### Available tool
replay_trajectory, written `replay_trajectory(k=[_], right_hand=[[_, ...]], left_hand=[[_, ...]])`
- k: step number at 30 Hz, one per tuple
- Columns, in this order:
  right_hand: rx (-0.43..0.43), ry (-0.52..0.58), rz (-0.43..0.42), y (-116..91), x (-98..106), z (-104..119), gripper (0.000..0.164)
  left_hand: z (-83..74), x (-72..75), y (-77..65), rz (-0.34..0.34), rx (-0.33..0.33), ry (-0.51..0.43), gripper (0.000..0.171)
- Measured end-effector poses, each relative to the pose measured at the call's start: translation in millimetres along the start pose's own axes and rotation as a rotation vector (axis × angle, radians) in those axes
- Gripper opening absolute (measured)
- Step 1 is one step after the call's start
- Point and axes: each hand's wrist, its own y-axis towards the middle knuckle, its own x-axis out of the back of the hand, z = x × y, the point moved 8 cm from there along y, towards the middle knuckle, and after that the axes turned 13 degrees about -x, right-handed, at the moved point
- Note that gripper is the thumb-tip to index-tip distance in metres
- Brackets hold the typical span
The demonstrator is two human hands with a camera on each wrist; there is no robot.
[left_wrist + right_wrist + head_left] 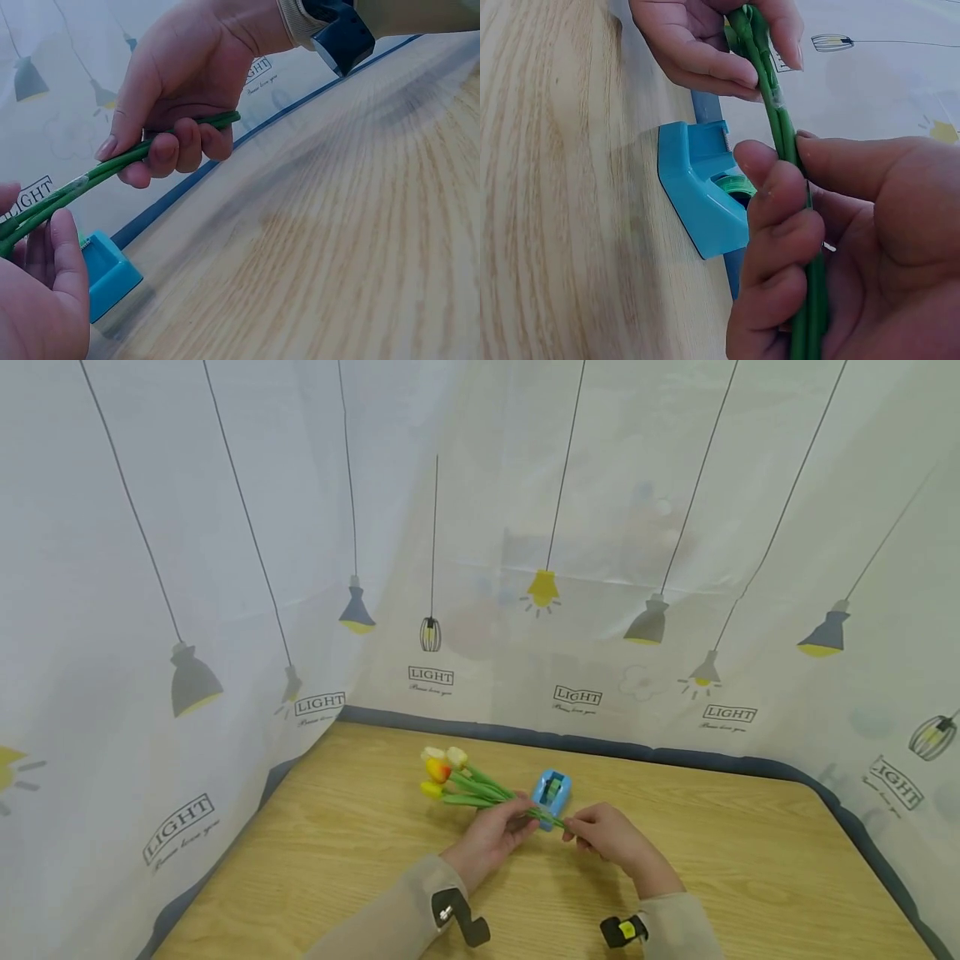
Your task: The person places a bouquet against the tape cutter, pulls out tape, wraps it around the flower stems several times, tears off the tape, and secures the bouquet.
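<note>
A bunch of tulips (480, 787) with white, yellow and orange-red blooms lies across both hands, blooms toward the left. My left hand (491, 837) holds the green stems just below the leaves, thumb and fingers around them. Farther down, my right hand (609, 839) grips the stem ends, its fingers curled round them in the right wrist view. Between the hands, a piece of clear tape (778, 97) shows on the stems. Just behind the stems stands a blue tape dispenser (551, 789) with a green-cored roll (735, 186).
The wooden table (337, 852) has a dark blue padded edge (600, 747) along its back. A white curtain (495, 527) printed with hanging lamps surrounds it. Each wrist wears a strapped camera, such as the black one (459, 914) on the left sleeve.
</note>
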Motion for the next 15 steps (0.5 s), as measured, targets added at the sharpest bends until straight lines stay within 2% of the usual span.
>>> replay_trajectory(k=[5,11,15], right_hand=[[0.014,-0.004,-0.033,-1.4,1.9,2.4,0.030],[0.043,-0.011,-0.072,-4.2,4.6,7.0,0.020],[0.055,-0.056,-0.103,-3.4,5.5,7.8,0.016]], left_hand=[[-0.5,0.8,-1.9,-0.018,-0.001,-0.009,0.019],[-2.4,-0.7,-3.5,-0.042,-0.005,-0.010,0.010],[-2.8,-1.1,-4.4,-0.043,-0.003,-0.009,0.010]])
